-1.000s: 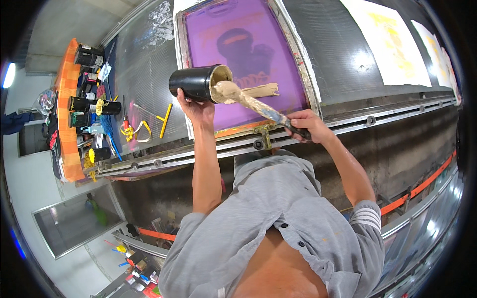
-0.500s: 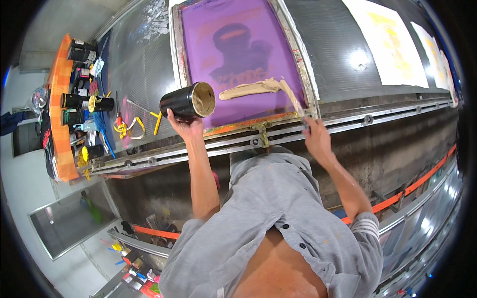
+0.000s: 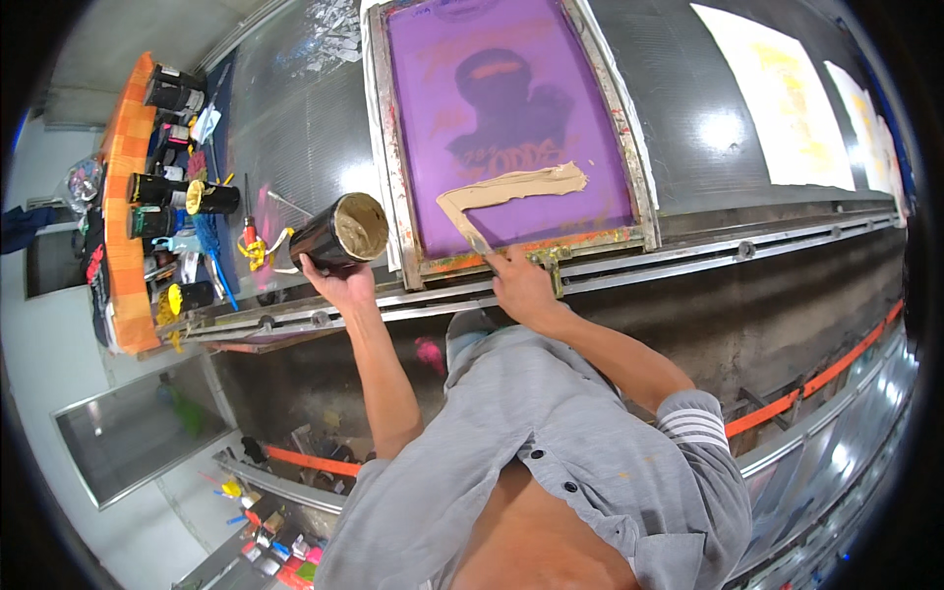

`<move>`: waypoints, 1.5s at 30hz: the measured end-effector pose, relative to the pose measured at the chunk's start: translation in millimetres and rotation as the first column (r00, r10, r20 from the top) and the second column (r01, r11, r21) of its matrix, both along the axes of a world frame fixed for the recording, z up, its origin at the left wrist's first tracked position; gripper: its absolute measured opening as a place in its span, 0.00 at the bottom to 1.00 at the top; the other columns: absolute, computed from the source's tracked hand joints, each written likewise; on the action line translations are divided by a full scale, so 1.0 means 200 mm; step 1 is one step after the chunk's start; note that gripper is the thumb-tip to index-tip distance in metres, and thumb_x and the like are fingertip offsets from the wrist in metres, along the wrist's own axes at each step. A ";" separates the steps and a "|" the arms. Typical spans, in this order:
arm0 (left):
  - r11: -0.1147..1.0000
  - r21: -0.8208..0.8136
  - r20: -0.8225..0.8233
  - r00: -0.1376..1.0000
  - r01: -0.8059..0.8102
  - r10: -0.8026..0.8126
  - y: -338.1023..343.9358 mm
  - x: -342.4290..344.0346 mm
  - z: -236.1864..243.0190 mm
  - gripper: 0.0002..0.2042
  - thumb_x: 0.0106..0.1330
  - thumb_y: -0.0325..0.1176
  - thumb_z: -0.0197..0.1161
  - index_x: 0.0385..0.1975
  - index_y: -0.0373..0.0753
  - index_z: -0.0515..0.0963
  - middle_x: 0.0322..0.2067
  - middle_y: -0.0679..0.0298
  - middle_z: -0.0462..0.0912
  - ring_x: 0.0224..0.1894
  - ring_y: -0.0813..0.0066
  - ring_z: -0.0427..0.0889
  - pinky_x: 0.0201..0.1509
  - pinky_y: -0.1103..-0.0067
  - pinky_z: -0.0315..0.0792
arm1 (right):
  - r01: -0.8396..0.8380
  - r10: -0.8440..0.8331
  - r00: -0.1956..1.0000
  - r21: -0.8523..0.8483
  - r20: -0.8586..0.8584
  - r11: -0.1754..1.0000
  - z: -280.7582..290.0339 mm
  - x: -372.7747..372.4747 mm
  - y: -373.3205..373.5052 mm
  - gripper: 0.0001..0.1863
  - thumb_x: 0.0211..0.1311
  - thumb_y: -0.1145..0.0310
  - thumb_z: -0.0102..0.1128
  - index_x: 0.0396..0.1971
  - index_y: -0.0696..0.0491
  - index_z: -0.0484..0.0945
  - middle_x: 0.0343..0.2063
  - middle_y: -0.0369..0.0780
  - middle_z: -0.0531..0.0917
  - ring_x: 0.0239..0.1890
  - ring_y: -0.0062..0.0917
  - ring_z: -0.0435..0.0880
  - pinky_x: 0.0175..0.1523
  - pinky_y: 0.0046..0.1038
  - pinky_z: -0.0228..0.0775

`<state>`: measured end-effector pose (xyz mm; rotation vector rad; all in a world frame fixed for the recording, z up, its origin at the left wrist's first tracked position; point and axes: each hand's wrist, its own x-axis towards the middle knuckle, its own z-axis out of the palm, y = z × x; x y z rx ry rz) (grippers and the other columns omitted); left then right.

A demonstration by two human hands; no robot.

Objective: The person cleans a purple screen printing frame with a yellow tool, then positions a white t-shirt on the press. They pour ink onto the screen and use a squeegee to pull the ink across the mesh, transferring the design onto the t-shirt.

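A black jar of beige ink [image 3: 313, 241] lies tilted in my left hand [image 3: 339, 285], its mouth turned right and up; my fingers support it from below. My right hand [image 3: 523, 285] is closed around the handle of an ink-coated spatula [image 3: 474, 236]. The spatula's blade reaches the left end of a thick beige ink strip [image 3: 526, 185]. That strip runs across the lower part of a purple printing screen [image 3: 433, 118], which carries a dark figure stencil. The screen's frame [image 3: 639, 182] is smeared with dried ink.
On the left, an orange checked board [image 3: 128, 197] bears several ink jars and tools. A metal rail [image 3: 688, 261] runs along the table's near edge. White printed sheets [image 3: 777, 98] lie on the dark table at right. Yellow-handled tools [image 3: 258, 251] lie beside the jar.
My right hand has swept the spatula from the right end of the ink strip to its left end. The jar in my left hand has moved left, away from the screen.
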<state>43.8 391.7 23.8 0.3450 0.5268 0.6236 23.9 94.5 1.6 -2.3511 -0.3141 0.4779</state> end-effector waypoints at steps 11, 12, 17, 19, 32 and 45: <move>0.932 -0.249 0.009 0.963 0.264 -0.270 0.24 0.27 -0.19 0.24 0.62 0.47 0.69 0.53 0.42 0.75 0.52 0.60 0.80 0.58 0.59 0.77 0.65 0.59 0.71 | 0.489 -0.333 0.823 0.273 -0.461 0.828 0.98 0.21 -0.33 0.22 0.59 0.73 0.63 0.53 0.66 0.77 0.26 0.37 0.80 0.18 0.16 0.75 0.18 0.20 0.64; 0.920 -0.265 0.015 0.955 0.288 -0.295 0.23 0.28 -0.23 0.23 0.62 0.47 0.69 0.51 0.42 0.76 0.49 0.61 0.81 0.56 0.61 0.78 0.63 0.62 0.72 | 0.479 -0.335 0.836 0.279 -0.435 0.833 1.09 0.21 -0.29 0.22 0.58 0.72 0.62 0.52 0.66 0.78 0.25 0.36 0.79 0.18 0.17 0.75 0.18 0.20 0.63; 0.829 -0.451 0.008 0.930 0.331 -0.367 0.05 0.31 -0.10 0.18 0.58 0.43 0.74 0.45 0.45 0.78 0.41 0.68 0.82 0.44 0.75 0.81 0.47 0.77 0.77 | 0.352 -0.271 0.882 0.157 -0.386 0.923 1.45 0.20 -0.02 0.26 0.52 0.69 0.64 0.51 0.66 0.78 0.22 0.37 0.79 0.14 0.18 0.74 0.16 0.20 0.62; 0.759 -0.565 -0.021 0.915 0.322 -0.403 0.03 0.29 -0.05 0.20 0.59 0.45 0.74 0.48 0.46 0.78 0.42 0.67 0.83 0.46 0.70 0.81 0.53 0.70 0.77 | 0.317 -0.261 0.880 0.081 -0.397 0.945 1.47 0.24 0.16 0.25 0.51 0.71 0.64 0.50 0.66 0.78 0.23 0.39 0.80 0.14 0.19 0.76 0.16 0.20 0.63; 0.810 -0.543 0.231 0.967 0.221 -0.108 0.84 0.04 -0.03 0.21 0.65 0.56 0.65 0.48 0.48 0.77 0.47 0.65 0.84 0.49 0.64 0.83 0.52 0.63 0.80 | 0.112 0.066 0.846 0.298 -0.529 0.948 1.19 0.65 1.41 0.28 0.74 0.49 0.51 0.53 0.62 0.74 0.30 0.45 0.86 0.28 0.27 0.88 0.25 0.20 0.77; 0.707 -0.661 0.262 0.805 -0.252 0.532 2.29 0.19 -0.54 0.43 0.61 0.71 0.56 0.68 0.44 0.64 0.68 0.54 0.67 0.71 0.48 0.61 0.72 0.44 0.54 | 0.572 -0.140 0.676 0.395 -0.724 0.719 0.34 0.61 0.86 0.11 0.68 0.61 0.61 0.38 0.54 0.80 0.30 0.37 0.83 0.31 0.21 0.82 0.33 0.21 0.76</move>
